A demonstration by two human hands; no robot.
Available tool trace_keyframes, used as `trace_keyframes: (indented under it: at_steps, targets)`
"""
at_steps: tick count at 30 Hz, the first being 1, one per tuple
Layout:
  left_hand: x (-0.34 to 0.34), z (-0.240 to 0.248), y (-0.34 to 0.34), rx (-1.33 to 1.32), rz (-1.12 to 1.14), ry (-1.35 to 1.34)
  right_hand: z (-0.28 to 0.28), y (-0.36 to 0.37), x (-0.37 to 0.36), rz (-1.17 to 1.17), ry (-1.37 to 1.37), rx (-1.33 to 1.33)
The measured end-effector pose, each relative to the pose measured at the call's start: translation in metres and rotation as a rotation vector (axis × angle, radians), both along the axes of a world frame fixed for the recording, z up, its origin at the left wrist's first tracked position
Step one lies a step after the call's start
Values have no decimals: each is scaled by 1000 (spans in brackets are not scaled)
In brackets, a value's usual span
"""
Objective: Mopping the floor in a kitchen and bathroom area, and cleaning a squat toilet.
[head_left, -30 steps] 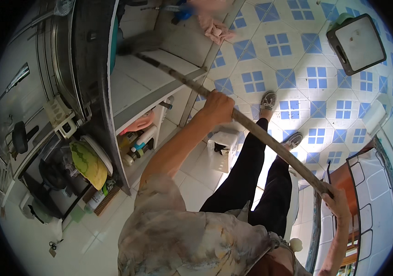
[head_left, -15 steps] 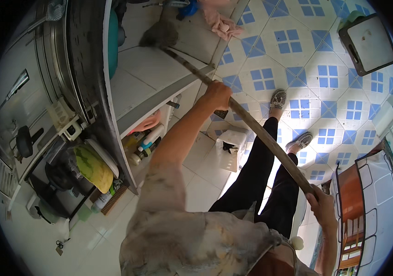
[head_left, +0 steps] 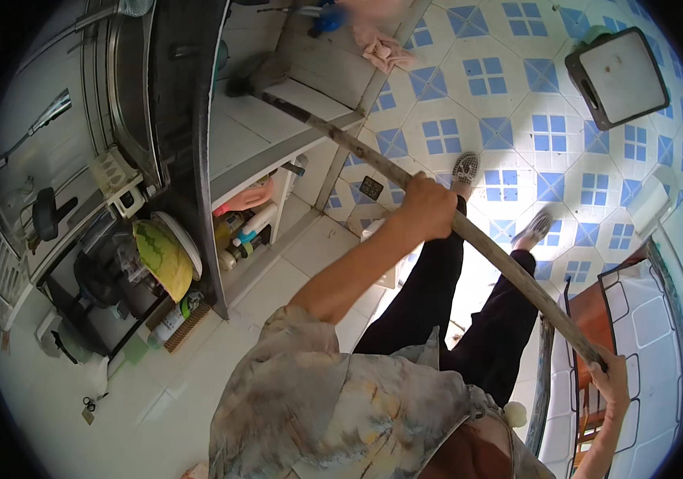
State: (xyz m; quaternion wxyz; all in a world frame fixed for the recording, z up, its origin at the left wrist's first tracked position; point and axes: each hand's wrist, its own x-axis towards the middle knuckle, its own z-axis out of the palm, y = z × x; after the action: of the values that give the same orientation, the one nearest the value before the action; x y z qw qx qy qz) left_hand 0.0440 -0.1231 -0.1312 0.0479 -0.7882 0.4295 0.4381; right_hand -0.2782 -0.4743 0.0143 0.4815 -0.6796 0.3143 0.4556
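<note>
A long wooden-handled mop (head_left: 509,267) runs slantwise across the view. Its dark, matted head (head_left: 258,74) lies at the upper left on pale tiles under the counter, slightly blurred. My left hand (head_left: 428,206) is wrapped round the middle of the handle. Close to the handle's end, at the lower right, my right hand (head_left: 609,379) grips it too. Between the hands the handle passes over my black-trousered legs (head_left: 425,287).
Left of me is a dark counter edge (head_left: 184,152) with a sink. A low shelf (head_left: 250,223) holds bottles. A cut melon (head_left: 164,259) lies on the left. Pink cloth (head_left: 380,49) and a framed tray (head_left: 619,78) are ahead; a white quilted cover (head_left: 661,351) is at right.
Both hands have moved right, and the left also lower, drawing the handle back toward the lower right. The mop head has shifted slightly left. A floor drain now shows beside the handle.
</note>
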Motion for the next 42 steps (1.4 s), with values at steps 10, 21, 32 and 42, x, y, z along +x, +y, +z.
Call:
trace_keyframes:
  at_steps: [10,21,32,42]
  targets:
    - [-108,115,-83,19,32,37,74,-105,-141,102,19,-60]
    - [-114,96,-75,192,-45,31,70,-75,-133,225,40,-126]
    - [-67,80,-26,147,-64,-87,54,-24,-85,104,5,40]
    - [-144,181,-97,29,2,36,146,-114,-171,165,85,-122]
